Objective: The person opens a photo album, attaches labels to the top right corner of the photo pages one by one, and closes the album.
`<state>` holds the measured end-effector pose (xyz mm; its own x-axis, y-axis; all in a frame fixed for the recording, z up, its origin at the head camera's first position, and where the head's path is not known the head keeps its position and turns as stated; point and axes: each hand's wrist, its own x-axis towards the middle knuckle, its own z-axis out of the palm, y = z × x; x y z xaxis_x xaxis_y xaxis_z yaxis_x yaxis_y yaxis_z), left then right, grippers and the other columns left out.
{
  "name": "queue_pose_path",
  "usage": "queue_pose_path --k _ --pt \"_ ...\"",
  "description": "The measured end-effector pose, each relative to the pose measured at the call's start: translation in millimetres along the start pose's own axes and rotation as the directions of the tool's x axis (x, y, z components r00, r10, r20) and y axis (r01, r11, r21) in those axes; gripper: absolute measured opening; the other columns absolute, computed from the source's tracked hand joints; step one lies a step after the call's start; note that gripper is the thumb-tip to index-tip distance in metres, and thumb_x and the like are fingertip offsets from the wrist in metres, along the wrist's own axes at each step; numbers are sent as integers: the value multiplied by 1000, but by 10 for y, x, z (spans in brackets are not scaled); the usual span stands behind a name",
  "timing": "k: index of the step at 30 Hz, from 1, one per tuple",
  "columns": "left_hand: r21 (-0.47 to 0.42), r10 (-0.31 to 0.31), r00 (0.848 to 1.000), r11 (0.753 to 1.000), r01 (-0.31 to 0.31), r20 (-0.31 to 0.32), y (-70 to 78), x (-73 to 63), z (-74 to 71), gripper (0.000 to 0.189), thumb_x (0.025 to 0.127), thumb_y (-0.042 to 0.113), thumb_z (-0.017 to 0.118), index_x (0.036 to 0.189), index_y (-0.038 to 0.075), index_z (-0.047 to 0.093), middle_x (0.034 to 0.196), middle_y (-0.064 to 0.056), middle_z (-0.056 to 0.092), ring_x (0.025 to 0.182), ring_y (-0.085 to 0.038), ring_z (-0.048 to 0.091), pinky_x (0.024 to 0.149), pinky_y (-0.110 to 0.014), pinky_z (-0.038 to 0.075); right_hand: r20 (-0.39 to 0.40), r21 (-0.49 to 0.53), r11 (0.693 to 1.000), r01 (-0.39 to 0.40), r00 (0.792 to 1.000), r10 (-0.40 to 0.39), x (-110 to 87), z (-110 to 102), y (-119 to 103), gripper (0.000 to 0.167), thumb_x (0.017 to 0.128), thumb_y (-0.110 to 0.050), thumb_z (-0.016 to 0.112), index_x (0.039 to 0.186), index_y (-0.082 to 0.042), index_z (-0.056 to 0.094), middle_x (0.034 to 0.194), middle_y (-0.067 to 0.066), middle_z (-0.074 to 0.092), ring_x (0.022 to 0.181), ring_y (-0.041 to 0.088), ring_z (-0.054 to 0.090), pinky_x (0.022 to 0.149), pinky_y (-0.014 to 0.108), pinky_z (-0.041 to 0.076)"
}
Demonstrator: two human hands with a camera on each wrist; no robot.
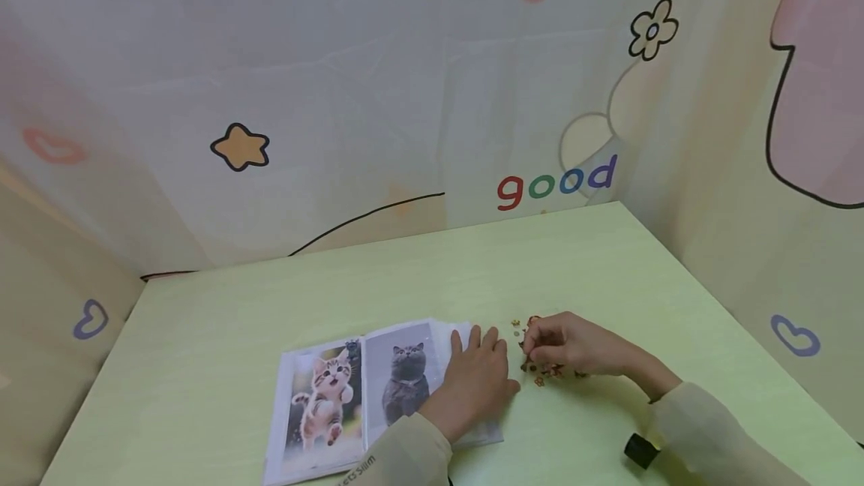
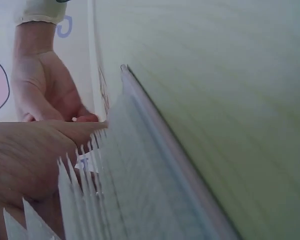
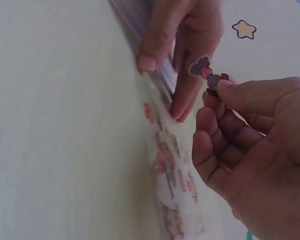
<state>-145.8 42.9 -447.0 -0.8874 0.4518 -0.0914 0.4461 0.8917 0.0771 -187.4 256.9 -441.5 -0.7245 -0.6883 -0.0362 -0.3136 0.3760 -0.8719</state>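
A photo album (image 1: 274, 426) lies spread out, with a kitten picture (image 1: 325, 400) on its left page and a grey cat picture (image 1: 405, 385) on its right page. My left hand (image 1: 472, 381) rests with fingers extended over the album's right side; its loose page edges (image 2: 102, 185) fan out beside the hand in the left wrist view. Between thumb and forefinger, my right hand (image 1: 577, 343) pinches a small dark sticker (image 3: 200, 68) with a red part. Beneath that hand is a clear sheet of small colourful stickers (image 3: 165, 162), partly hidden by it in the head view.
Near the right sleeve a small black object (image 1: 640, 451) sits on the pale green table (image 1: 223, 313). A printed curtain (image 1: 337, 96) hangs along the table's back and sides.
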Motion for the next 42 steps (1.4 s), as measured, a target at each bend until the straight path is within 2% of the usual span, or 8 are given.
queue_pose_path --k 6,10,18,31,37,42 --pt "25 2 1000 1000 -2 -20 -9 9 15 67 97 50 68 146 7 56 158 -10 45 148 -33 38 119 -58 28 -11 20 999 30 1000 -29 10 -34 -66 10 103 -4 61 104 -6 70 100 15 67 84 26 61 75 30 55" --pt "28 4 1000 1000 -3 -28 -14 7 27 67 96 50 68 146 7 56 158 -10 46 147 -33 39 118 -58 29 -29 32 999 19 999 -18 17 -32 -76 10 103 -4 60 104 -6 70 101 18 68 85 27 61 76 31 55" --pt "34 19 998 999 -17 -56 -24 10 47 66 96 50 69 145 7 57 156 -10 48 146 -33 41 116 -59 32 -84 18 1000 -2 997 3 3 -57 -111 11 103 -5 62 109 2 68 105 9 71 98 39 65 88 27 56" --pt "2 7 999 1000 -7 -52 -29 -4 15 70 98 50 66 151 5 51 162 -11 41 147 -33 40 118 -57 32 -94 24 999 25 995 -22 5 -51 -176 12 103 -5 63 109 3 69 101 8 71 94 38 66 88 27 56" --pt "-53 17 997 998 -21 -78 -143 -114 -71 70 100 46 66 152 2 48 163 -14 39 149 -35 36 119 -57 30 -103 -1 1000 12 995 -12 50 -61 -220 15 103 -8 64 111 4 69 100 7 73 93 39 67 84 32 59" --pt "-101 17 994 994 -29 -111 -330 -292 -161 69 102 42 64 154 0 45 164 -16 35 151 -37 31 120 -58 28 -114 -39 999 7 993 -11 122 -67 -280 11 103 -10 64 108 -2 70 99 9 72 82 40 63 69 35 58"
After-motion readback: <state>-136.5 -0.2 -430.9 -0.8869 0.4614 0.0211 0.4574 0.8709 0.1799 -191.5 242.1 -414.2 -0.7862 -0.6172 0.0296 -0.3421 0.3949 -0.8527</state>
